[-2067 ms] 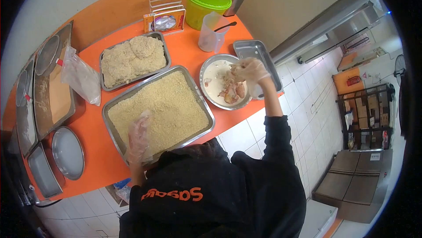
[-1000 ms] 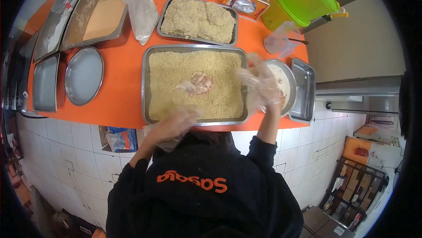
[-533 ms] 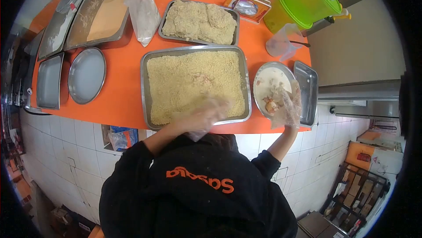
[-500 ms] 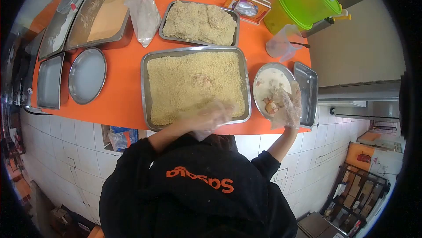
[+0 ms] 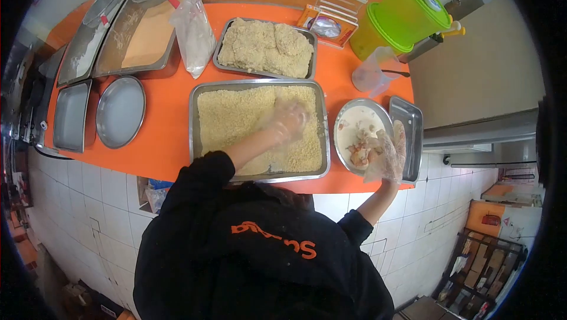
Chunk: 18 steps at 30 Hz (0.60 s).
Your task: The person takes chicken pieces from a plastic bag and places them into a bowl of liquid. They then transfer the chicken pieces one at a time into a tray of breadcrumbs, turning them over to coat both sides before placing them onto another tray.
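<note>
My left hand, in a clear plastic glove, lies flat with fingers spread on the breadcrumbs in the large steel tray. Whatever is under the palm is covered by crumbs. My right hand, also gloved, rests at the near right rim of a round steel bowl streaked with pale batter. Its fingers are loose beside the wet meat pieces in the bowl.
Behind the crumb tray stands a smaller tray of breaded pieces. A plastic bag, flour trays, a round pan and a rectangular pan lie left. An empty small tray, a jug and green tubs stand right.
My left hand has moved from the tray's near edge up into the middle right of the crumbs. The meat piece seen a second ago is now covered. My right hand stays at the bowl.
</note>
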Tool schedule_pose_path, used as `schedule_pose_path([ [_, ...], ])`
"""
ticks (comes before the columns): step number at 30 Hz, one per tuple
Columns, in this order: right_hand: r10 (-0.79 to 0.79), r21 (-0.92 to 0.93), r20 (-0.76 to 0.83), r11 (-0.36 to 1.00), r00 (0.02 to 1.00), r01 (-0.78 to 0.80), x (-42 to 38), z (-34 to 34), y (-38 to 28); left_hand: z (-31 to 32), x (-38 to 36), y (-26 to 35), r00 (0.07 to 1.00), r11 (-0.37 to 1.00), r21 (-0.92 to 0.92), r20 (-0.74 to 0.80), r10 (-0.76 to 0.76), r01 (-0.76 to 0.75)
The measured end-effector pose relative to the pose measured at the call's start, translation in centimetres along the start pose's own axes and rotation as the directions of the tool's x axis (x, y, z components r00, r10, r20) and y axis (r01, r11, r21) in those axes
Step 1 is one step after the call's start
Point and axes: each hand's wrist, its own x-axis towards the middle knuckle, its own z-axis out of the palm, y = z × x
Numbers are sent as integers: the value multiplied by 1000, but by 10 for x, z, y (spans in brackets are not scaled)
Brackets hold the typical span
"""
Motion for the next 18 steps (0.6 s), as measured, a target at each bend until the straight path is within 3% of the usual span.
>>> schedule_pose_path([
  [1, -30, -32, 3, 999, 1000, 30, 1, 2, -2, -7, 8, -9, 995, 1000, 1, 98, -22, 22],
  [2, -22, -2, 9, 1000, 1000, 22, 2, 0, -3, -17, 18, -23, 957, 995, -77, 290, -31, 56],
  [4, 7, 61, 14, 998, 1000, -8, 0, -10, 0, -52, 28, -52, 767, 965, -204, 642, 7, 162],
  [5, 6, 59, -7, 998, 1000, -5, -3, -12, -1, -57, 18, -73, 845, 954, -287, 486, 222, -86],
  [6, 2, 56, -29, 998, 1000, 0, -6, -13, -4, -61, 1, -101, 847, 884, -322, 303, 436, -340],
  [7, -2, 51, -52, 999, 999, 4, -9, -14, -7, -65, -7, -115, 771, 759, -307, 110, 627, -574],
  [9, 77, 18, -97, 997, 992, -75, -13, -15, -17, -127, -20, -88, 904, 833, -537, 280, 324, -132],
  [10, 114, 3, -117, 993, 986, -115, -14, -15, -18, -146, -27, -74, 905, 792, -600, 391, 169, 112],
  [12, 108, -27, -114, 993, 988, -112, -12, -22, -10, -121, -36, -45, 995, 821, -569, 100, 29, 33],
  [13, 102, -40, -112, 993, 989, -107, -10, -23, -7, -102, -43, -35, 998, 840, -542, -58, -35, -2],
  [15, 84, -58, -111, 994, 990, -91, -11, -15, -13, -8, -67, -46, 962, 958, -190, -210, 174, -215],
  [16, 79, -70, -109, 994, 991, -86, -11, -13, -15, 20, -73, -51, 924, 954, 3, -251, 290, -299],
  [18, 28, -51, -97, 998, 995, -33, -7, -10, -10, 3, -70, -48, 914, 955, -84, -322, 246, -286],
])
